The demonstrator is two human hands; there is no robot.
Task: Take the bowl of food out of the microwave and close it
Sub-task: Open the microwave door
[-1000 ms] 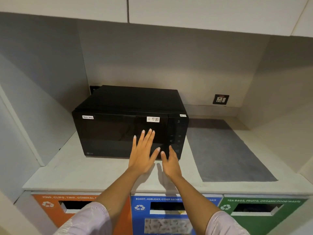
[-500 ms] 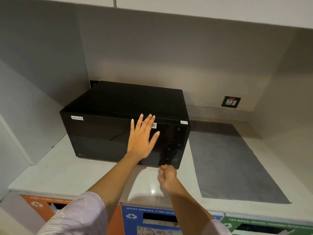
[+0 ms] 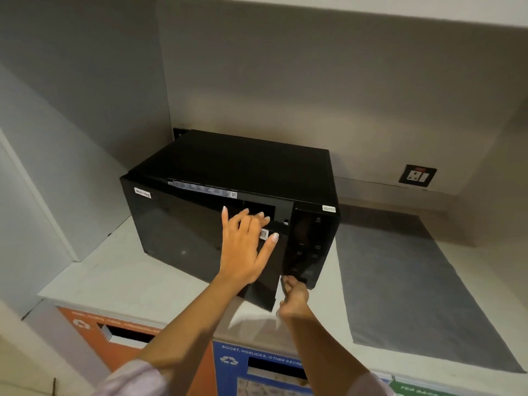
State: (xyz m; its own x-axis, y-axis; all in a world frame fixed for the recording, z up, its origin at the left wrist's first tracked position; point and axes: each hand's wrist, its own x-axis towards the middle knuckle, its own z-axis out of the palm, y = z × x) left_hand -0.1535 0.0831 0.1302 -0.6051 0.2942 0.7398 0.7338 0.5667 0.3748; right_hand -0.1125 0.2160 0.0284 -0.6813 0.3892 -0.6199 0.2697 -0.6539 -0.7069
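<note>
A black microwave [image 3: 248, 164] stands on a pale counter [image 3: 120, 278] in an alcove. Its glass door [image 3: 183, 230], hinged on the left, stands ajar, the right edge swung out a little toward me. My left hand [image 3: 245, 247] lies flat on the door's front near its right side, fingertips curled over the top edge. My right hand [image 3: 294, 295] is curled low by the door's bottom right corner, beneath the control panel [image 3: 311, 247]. The dark gap shows nothing of the inside, so the bowl of food is hidden.
A grey mat [image 3: 405, 284] lies on the counter right of the microwave. A wall socket [image 3: 417, 175] sits behind it. Orange [image 3: 85, 324], blue [image 3: 257, 364] and green [image 3: 417, 391] waste bin fronts run below the counter edge. Alcove walls close in on both sides.
The door has come ajar. My left hand slid up to the door's top edge, and my right hand dropped from the panel to the door's lower right corner. My view moved closer.
</note>
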